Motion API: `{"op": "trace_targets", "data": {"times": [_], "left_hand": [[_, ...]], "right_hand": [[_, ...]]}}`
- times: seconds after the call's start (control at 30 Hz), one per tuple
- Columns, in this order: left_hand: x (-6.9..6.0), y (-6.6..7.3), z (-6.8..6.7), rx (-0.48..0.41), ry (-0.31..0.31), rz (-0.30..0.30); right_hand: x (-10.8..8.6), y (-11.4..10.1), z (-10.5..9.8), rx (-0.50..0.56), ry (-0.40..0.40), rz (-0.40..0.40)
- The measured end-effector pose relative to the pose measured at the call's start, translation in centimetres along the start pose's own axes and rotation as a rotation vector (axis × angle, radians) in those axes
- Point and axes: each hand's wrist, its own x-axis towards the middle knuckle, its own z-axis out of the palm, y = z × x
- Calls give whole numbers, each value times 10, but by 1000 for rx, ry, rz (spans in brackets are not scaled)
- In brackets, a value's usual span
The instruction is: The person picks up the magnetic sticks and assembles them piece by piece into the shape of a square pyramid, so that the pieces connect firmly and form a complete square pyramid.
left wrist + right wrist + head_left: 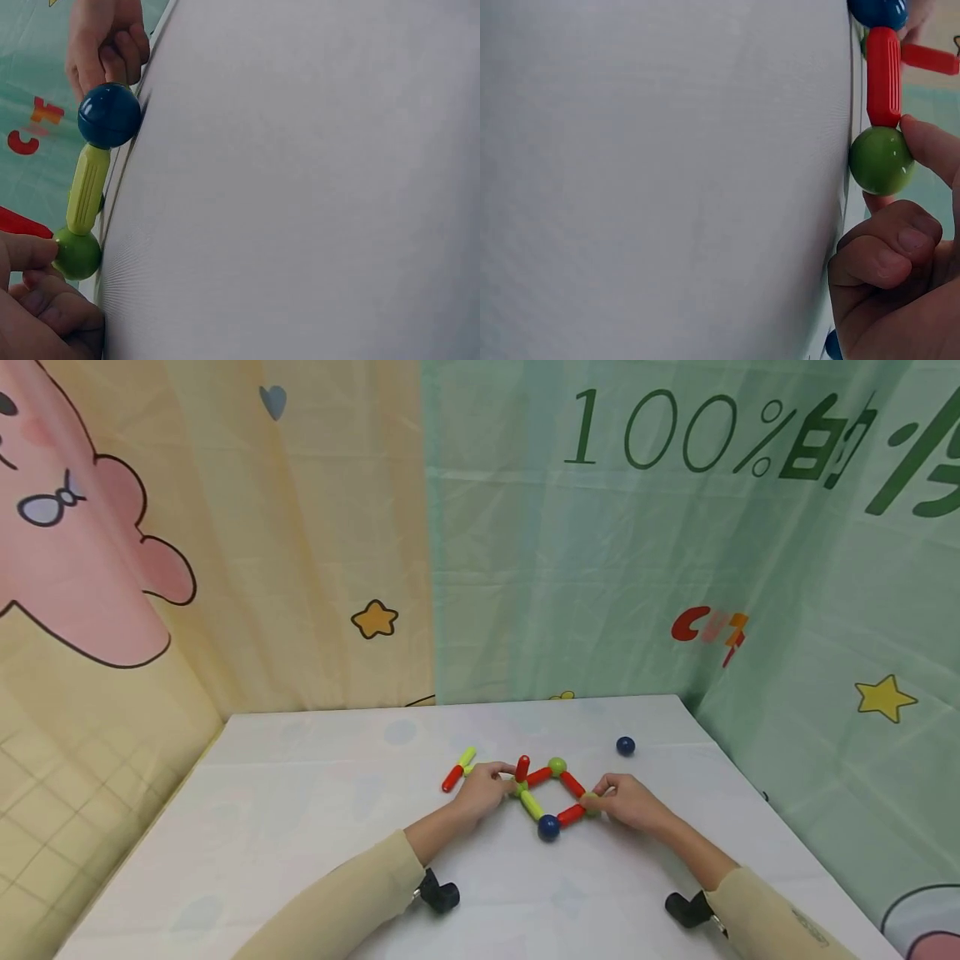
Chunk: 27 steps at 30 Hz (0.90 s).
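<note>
A four-sided frame of rods and balls lies on the white table (315, 827). Its corners are a far green ball (557, 767), a near dark blue ball (549, 827), and green balls at left and right. Three sides are red rods; the near-left side is a yellow-green rod (532, 805). From the left corner rises another red rod (522, 768). My left hand (482, 792) pinches the left green ball (77, 255) between thumb and finger. With thumb and index finger, my right hand (633, 802) pinches the right green ball (881, 160), its other fingers curled.
Beyond the right hand sits a loose dark blue ball (626, 746). A loose red rod (452, 778) and a yellow-green rod (468, 756) lie left of the frame, beside another yellow-green piece partly hidden by the left hand. Printed curtains (315, 568) hang behind the table.
</note>
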Motion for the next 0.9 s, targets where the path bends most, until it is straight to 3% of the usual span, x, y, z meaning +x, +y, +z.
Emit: {"op": "trace_targets", "data": {"times": [0.4,0.6,0.77,0.9], "left_hand": [[12,-1,1,-33,-7,0],[15,-2,3,-40,3,-1],[15,-2,3,-46,13,-3],[13,-2,0,-42,32,12]], "right_hand": [[-8,-7,3,-108,-3,1],[19,-9,-1,-45,44,-60],[43,-8,1,27,-29,-126],[53,-4,3,23,-65,-154]]}}
